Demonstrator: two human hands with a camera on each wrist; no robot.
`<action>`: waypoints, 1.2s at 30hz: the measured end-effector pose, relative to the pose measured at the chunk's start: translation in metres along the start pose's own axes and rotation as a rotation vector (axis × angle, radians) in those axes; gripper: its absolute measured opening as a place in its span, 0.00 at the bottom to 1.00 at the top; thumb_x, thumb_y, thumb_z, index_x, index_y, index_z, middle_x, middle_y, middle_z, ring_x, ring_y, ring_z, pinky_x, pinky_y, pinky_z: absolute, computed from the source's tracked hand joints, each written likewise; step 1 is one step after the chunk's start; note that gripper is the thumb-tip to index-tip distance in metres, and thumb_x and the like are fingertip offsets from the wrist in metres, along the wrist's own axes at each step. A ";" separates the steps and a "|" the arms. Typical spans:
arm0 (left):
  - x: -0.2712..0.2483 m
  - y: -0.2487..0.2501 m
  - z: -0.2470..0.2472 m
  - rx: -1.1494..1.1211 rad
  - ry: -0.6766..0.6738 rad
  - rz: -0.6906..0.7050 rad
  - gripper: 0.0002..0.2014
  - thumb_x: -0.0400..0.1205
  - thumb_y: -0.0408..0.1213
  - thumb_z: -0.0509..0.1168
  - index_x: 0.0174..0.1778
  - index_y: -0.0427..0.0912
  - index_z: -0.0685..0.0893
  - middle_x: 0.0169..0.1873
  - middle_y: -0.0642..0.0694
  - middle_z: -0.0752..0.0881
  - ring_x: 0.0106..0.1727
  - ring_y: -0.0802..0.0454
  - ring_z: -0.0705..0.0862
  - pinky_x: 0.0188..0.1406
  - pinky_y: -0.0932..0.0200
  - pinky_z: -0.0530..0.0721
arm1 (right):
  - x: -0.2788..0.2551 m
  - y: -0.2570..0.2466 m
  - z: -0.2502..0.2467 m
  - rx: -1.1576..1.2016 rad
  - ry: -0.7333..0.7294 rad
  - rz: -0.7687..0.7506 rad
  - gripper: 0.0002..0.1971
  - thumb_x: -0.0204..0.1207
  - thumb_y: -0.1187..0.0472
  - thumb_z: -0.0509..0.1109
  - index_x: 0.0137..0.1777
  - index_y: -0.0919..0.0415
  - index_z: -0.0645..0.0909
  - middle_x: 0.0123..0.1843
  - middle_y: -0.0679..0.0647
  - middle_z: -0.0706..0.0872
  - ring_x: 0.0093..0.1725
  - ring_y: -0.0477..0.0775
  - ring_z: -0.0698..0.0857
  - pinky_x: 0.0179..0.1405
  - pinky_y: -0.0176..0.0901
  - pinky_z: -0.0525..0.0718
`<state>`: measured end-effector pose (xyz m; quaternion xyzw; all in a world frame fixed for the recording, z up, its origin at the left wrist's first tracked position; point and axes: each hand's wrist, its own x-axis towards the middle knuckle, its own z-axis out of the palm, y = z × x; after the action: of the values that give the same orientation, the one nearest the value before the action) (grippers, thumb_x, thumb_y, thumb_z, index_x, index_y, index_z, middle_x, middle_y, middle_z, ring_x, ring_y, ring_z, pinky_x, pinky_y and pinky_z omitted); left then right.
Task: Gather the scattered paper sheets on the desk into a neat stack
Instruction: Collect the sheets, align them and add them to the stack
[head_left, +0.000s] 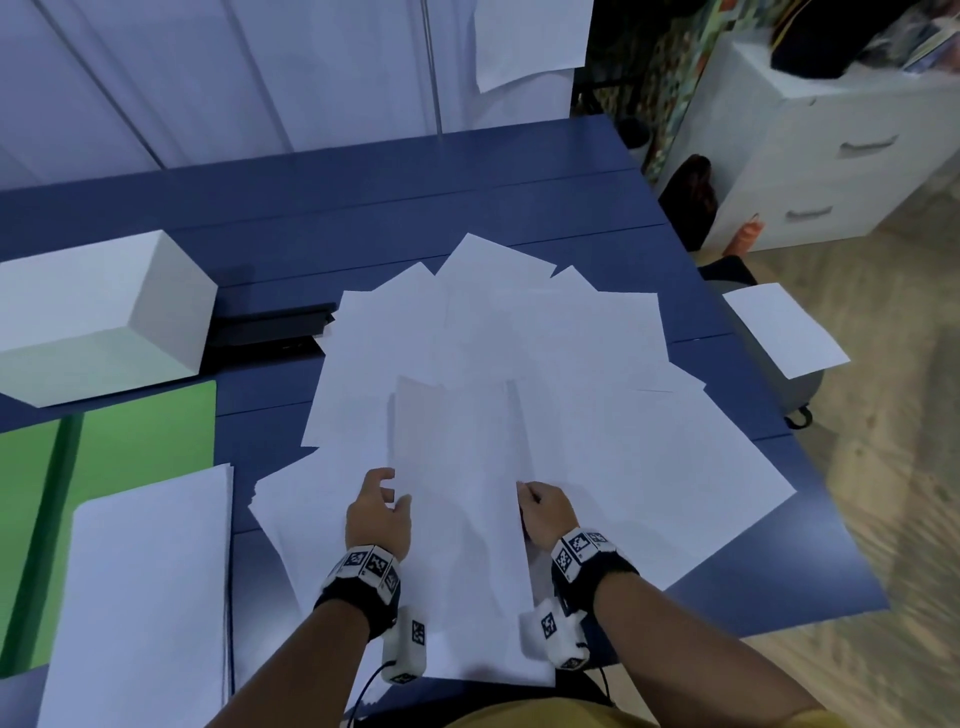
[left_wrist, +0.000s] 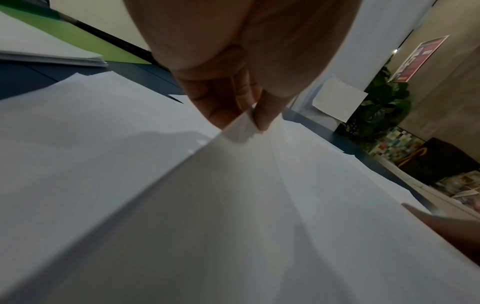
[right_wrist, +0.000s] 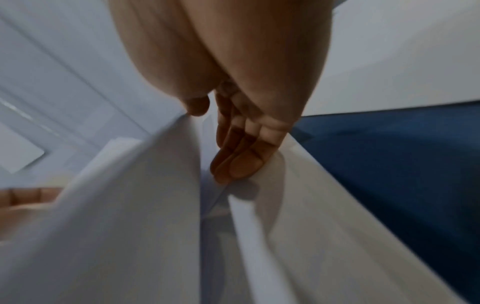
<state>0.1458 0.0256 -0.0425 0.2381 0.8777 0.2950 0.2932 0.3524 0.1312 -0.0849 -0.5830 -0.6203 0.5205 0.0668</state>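
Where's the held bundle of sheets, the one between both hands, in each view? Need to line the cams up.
Head: held bundle of sheets at lower centre, left hand and right hand on its side edges.
Left wrist: fills the lower frame; left hand pinches its edge.
Right wrist: the raised sheets left of centre; thumb on top, fingers underneath.
Shared landmark: blue desk.

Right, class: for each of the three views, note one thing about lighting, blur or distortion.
Head view: dim bluish light, desk edges bowed by the wide lens, floor smeared at right. Left wrist view: fairly sharp, the left hand casting a shadow on the sheets. Right wrist view: motion blur, the right hand soft-edged.
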 end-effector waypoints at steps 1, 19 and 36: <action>0.000 -0.001 0.000 0.015 -0.006 -0.002 0.17 0.82 0.33 0.66 0.66 0.50 0.76 0.48 0.47 0.84 0.37 0.57 0.81 0.38 0.56 0.83 | -0.003 -0.004 0.001 0.052 -0.008 0.028 0.23 0.87 0.50 0.57 0.30 0.59 0.66 0.29 0.54 0.71 0.30 0.52 0.71 0.33 0.43 0.70; -0.001 -0.012 0.010 0.057 -0.134 -0.084 0.14 0.80 0.40 0.71 0.59 0.39 0.84 0.64 0.41 0.82 0.64 0.44 0.81 0.62 0.58 0.75 | -0.023 -0.019 -0.001 0.013 0.026 0.040 0.25 0.87 0.57 0.57 0.83 0.57 0.63 0.68 0.63 0.82 0.66 0.62 0.82 0.59 0.42 0.78; 0.001 -0.017 -0.001 -0.032 -0.025 -0.080 0.25 0.84 0.30 0.62 0.77 0.52 0.70 0.52 0.48 0.82 0.48 0.47 0.84 0.51 0.54 0.84 | 0.001 0.005 -0.016 0.031 0.094 0.089 0.23 0.79 0.63 0.66 0.28 0.55 0.57 0.26 0.50 0.60 0.26 0.50 0.60 0.26 0.42 0.59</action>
<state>0.1406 0.0138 -0.0534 0.2018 0.8779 0.2943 0.3194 0.3664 0.1400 -0.0816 -0.6327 -0.5819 0.5044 0.0817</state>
